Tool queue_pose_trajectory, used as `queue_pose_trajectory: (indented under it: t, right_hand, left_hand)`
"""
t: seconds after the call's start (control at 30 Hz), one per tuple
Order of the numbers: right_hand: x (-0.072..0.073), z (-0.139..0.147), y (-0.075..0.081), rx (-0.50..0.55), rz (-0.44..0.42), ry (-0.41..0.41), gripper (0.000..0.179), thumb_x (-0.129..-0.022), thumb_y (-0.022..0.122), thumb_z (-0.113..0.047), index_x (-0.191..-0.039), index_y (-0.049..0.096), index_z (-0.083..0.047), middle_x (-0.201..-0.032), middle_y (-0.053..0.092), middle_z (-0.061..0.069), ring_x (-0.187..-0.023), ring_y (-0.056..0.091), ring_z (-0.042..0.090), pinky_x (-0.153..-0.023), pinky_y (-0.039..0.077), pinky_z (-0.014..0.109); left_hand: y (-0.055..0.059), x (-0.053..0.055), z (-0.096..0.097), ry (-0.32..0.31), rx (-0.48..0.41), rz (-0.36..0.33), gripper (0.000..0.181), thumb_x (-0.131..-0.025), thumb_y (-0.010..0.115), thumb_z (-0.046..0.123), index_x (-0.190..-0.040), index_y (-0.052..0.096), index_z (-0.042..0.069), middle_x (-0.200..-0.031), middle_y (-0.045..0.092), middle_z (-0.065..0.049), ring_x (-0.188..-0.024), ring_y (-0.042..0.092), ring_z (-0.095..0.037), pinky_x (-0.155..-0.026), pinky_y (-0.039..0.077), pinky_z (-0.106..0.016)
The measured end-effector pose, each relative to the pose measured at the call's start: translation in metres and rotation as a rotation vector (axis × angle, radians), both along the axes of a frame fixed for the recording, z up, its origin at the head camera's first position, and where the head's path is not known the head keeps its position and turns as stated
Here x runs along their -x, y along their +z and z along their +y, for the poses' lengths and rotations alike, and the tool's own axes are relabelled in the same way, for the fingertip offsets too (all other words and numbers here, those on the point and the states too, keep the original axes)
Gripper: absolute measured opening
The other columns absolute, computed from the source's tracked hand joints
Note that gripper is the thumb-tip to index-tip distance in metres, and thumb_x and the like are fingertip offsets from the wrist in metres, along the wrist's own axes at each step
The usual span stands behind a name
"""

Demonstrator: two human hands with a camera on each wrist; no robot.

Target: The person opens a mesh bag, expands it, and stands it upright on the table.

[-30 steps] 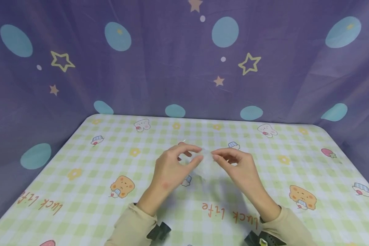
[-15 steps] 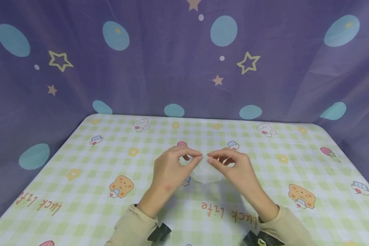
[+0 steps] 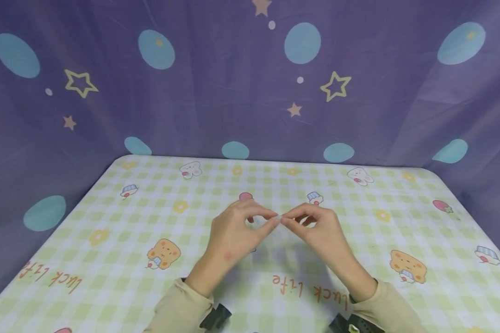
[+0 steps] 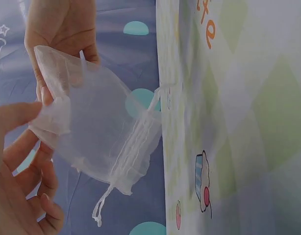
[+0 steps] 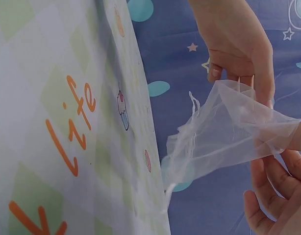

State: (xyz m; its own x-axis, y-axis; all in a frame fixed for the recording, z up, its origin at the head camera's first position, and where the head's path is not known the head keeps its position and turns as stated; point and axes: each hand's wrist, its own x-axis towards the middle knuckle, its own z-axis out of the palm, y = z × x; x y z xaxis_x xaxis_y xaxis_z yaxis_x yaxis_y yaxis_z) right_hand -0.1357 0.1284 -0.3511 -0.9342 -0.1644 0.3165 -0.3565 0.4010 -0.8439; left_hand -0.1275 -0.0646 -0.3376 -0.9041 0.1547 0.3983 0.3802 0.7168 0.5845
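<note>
A sheer white drawstring pouch (image 4: 99, 115) hangs between my two hands. Its gathered mouth, with the thin white drawcord (image 4: 104, 203) dangling loose, points down toward the tabletop. My left hand (image 3: 233, 233) pinches the pouch's upper edge between thumb and forefinger. From the other side, my right hand (image 3: 321, 226) pinches the same edge. In the head view the two pairs of fingertips meet, and only a small whitish bit of the pouch shows between them. The pouch fabric (image 5: 204, 137) looks see-through and limp in the right wrist view.
Beneath the hands is a table with a green-and-white checked cloth (image 3: 121, 286) printed with cartoons and lettering. A purple curtain (image 3: 233, 92) with stars and blue ovals hangs behind it. Black wrist straps (image 3: 360, 323) sit at the sleeves.
My fingertips have come together from a small gap and sunk slightly. The pouch, earlier visible below and between them in the head view, is now mostly hidden there.
</note>
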Motion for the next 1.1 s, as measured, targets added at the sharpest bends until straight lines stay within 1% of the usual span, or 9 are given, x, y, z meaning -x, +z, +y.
queue_pose_trajectory:
  t: [0.07, 0.17, 0.33, 0.5, 0.63, 0.73, 0.87, 1.03, 1.1]
  right_hand:
    - [-0.0002, -0.0006, -0.0003, -0.005, -0.005, 0.006, 0.005, -0.088, 0.077, -0.019, -0.092, 0.077, -0.016, -0.089, 0.073, -0.007, -0.082, 0.063, 0.011, -0.077, 0.052, 0.033]
    - [-0.0007, -0.0005, -0.0004, -0.028, -0.006, 0.017, 0.009, -0.090, 0.075, -0.022, -0.096, 0.078, -0.016, -0.092, 0.073, -0.007, -0.081, 0.063, 0.011, -0.077, 0.052, 0.033]
    - [-0.0001, 0.0004, -0.0005, -0.044, -0.002, 0.034, 0.012, -0.093, 0.072, -0.024, -0.098, 0.079, -0.015, -0.093, 0.074, -0.008, -0.081, 0.064, 0.009, -0.077, 0.052, 0.034]
    - [0.0011, -0.0001, -0.0011, -0.028, -0.008, 0.018, 0.007, -0.091, 0.074, -0.019, -0.093, 0.078, -0.015, -0.088, 0.073, -0.008, -0.079, 0.064, 0.010, -0.077, 0.052, 0.034]
    - [0.0011, -0.0002, -0.0019, -0.025, 0.001, 0.010, 0.004, -0.089, 0.076, -0.018, -0.091, 0.077, -0.014, -0.087, 0.073, -0.008, -0.079, 0.063, 0.011, -0.076, 0.052, 0.033]
    - [0.0010, -0.0002, -0.0024, -0.029, 0.006, 0.017, 0.005, -0.089, 0.076, -0.018, -0.093, 0.077, -0.015, -0.089, 0.073, -0.007, -0.080, 0.063, 0.011, -0.076, 0.052, 0.034]
    - [-0.0001, -0.0002, -0.0025, -0.060, -0.010, 0.029, 0.009, -0.091, 0.074, -0.020, -0.099, 0.078, -0.017, -0.093, 0.073, -0.008, -0.082, 0.063, 0.010, -0.076, 0.052, 0.034]
    - [-0.0006, -0.0001, -0.0007, -0.083, -0.016, 0.021, 0.009, -0.092, 0.073, -0.018, -0.098, 0.078, -0.014, -0.092, 0.073, -0.009, -0.083, 0.064, 0.010, -0.077, 0.052, 0.035]
    - [-0.0003, 0.0003, 0.0008, -0.075, -0.003, 0.001, 0.007, -0.091, 0.073, -0.017, -0.096, 0.078, -0.014, -0.091, 0.073, -0.008, -0.083, 0.064, 0.010, -0.077, 0.052, 0.035]
  left_hand:
    - [0.0001, -0.0002, -0.0004, 0.009, 0.010, 0.014, 0.004, -0.085, 0.078, 0.036, -0.088, 0.080, 0.033, -0.087, 0.067, 0.024, -0.077, 0.059, -0.005, -0.062, 0.045, -0.027]
    - [-0.0003, -0.0001, -0.0015, 0.048, 0.011, 0.030, 0.003, -0.084, 0.079, 0.034, -0.085, 0.080, 0.030, -0.086, 0.070, 0.016, -0.074, 0.059, -0.005, -0.060, 0.045, -0.027]
    - [0.0001, 0.0013, -0.0032, 0.101, -0.011, 0.010, 0.003, -0.082, 0.081, 0.031, -0.081, 0.079, 0.030, -0.092, 0.071, 0.004, -0.069, 0.057, -0.007, -0.057, 0.043, -0.029]
    - [-0.0001, 0.0013, -0.0027, 0.071, -0.023, -0.020, 0.007, -0.081, 0.082, 0.030, -0.085, 0.076, 0.032, -0.080, 0.064, 0.014, -0.074, 0.058, -0.007, -0.061, 0.044, -0.030]
    - [-0.0016, -0.0003, -0.0003, 0.019, -0.007, -0.015, 0.009, -0.083, 0.080, 0.035, -0.092, 0.077, 0.033, -0.083, 0.066, 0.023, -0.078, 0.059, -0.003, -0.063, 0.045, -0.028]
    - [-0.0024, -0.0014, 0.0007, 0.018, 0.004, 0.001, 0.005, -0.085, 0.078, 0.036, -0.089, 0.079, 0.032, -0.082, 0.068, 0.019, -0.074, 0.060, -0.003, -0.060, 0.044, -0.026]
    - [-0.0021, -0.0013, -0.0001, 0.073, -0.007, 0.021, 0.005, -0.085, 0.078, 0.034, -0.085, 0.080, 0.030, -0.080, 0.068, 0.011, -0.068, 0.059, -0.007, -0.056, 0.042, -0.026]
    - [0.0014, -0.0004, -0.0022, 0.120, -0.053, 0.005, 0.006, -0.084, 0.079, 0.035, -0.084, 0.080, 0.029, -0.100, 0.073, 0.005, -0.067, 0.057, -0.006, -0.056, 0.042, -0.028]
    - [0.0029, -0.0001, -0.0023, 0.111, -0.055, -0.020, 0.004, -0.084, 0.079, 0.034, -0.083, 0.079, 0.030, -0.099, 0.073, 0.006, -0.070, 0.058, -0.006, -0.058, 0.043, -0.029]
